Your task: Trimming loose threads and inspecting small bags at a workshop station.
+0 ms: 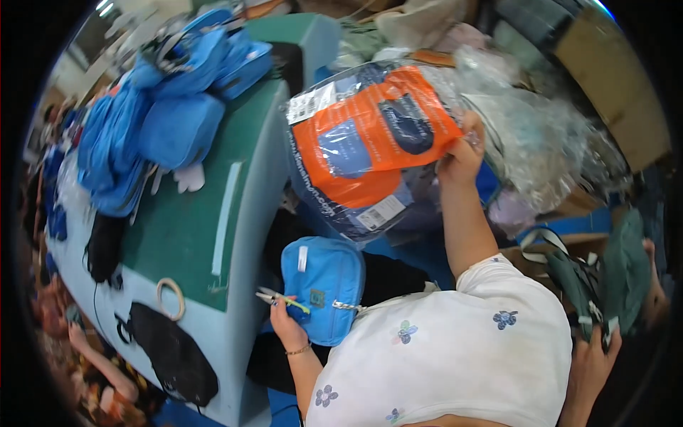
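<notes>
Evidently the person is working with both hands at once, each closed on something different. The right hand (461, 155) is reaching forward and pinching the near right corner of a clear plastic packet (370, 135) with an orange card inside. The rest of the packet is spreading away to the left of that grip and tilting up toward the camera, probably so that its face can be read or checked. Just beyond the fingers, to their right, a heap of crumpled clear bags (541, 135) is lying, which suggests the packet is being lifted out of or sorted against that heap.

The left hand (288, 322) is staying low, near the body, and is curling shut around a pair of thread snips (282, 297) with a yellow-green handle. The blades are pointing out to the left of the fist. A blue pouch (324, 285) is sitting right against the thumb side of this hand, touching it, with its metal chain trailing toward the white shirt. Whether the fingers are also gripping the pouch cannot be told. Keeping the snips in the palm seems to be leaving them ready for trimming.

Farther left of that fist, a green table (206, 213) is carrying a pile of blue pouches (163, 107), a pale ring (171, 299) and a black bag (171, 352). Another person's hand (594, 356) is holding a green bag (612, 277) well off to the right.
</notes>
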`<action>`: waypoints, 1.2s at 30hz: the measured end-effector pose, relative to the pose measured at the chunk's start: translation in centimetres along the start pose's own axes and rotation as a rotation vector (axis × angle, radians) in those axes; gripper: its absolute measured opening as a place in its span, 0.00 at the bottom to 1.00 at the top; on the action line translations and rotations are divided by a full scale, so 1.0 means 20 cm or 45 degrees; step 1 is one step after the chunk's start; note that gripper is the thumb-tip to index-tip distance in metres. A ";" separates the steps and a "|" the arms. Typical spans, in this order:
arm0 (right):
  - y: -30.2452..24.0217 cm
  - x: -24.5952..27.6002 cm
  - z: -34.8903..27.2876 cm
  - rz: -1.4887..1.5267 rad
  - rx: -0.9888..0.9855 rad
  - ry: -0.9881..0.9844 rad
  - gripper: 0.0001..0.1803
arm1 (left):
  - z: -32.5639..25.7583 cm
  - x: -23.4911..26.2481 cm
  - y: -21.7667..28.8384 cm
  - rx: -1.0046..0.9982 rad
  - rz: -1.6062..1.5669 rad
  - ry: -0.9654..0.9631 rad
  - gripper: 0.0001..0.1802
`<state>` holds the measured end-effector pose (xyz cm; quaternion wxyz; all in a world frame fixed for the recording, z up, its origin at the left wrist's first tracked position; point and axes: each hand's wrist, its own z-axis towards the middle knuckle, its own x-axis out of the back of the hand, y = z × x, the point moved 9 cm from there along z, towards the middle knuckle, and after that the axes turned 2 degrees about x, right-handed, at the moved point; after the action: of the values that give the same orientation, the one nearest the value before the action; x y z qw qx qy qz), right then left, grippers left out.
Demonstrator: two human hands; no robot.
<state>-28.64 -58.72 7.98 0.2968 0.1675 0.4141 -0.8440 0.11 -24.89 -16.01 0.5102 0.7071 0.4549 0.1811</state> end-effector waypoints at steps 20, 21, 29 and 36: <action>-0.34 1.67 -0.42 -1.403 0.119 1.258 0.06 | 0.03 0.03 0.00 -0.058 0.115 -0.141 0.16; -0.28 1.84 -0.53 -1.455 -0.008 1.362 0.07 | 0.01 0.02 0.01 -0.061 0.115 -0.140 0.16; -0.10 2.30 -0.86 -0.835 -0.134 1.587 0.14 | -0.02 0.02 0.02 -0.106 0.125 -0.131 0.14; 0.03 2.10 -0.72 -0.374 -0.840 1.167 0.30 | -0.03 0.02 0.02 -0.086 0.149 -0.107 0.14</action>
<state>-59.90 -62.66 -23.26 0.0038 0.3551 0.7601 -0.5442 0.17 -24.26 -15.45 0.5410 0.7219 0.3846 0.1959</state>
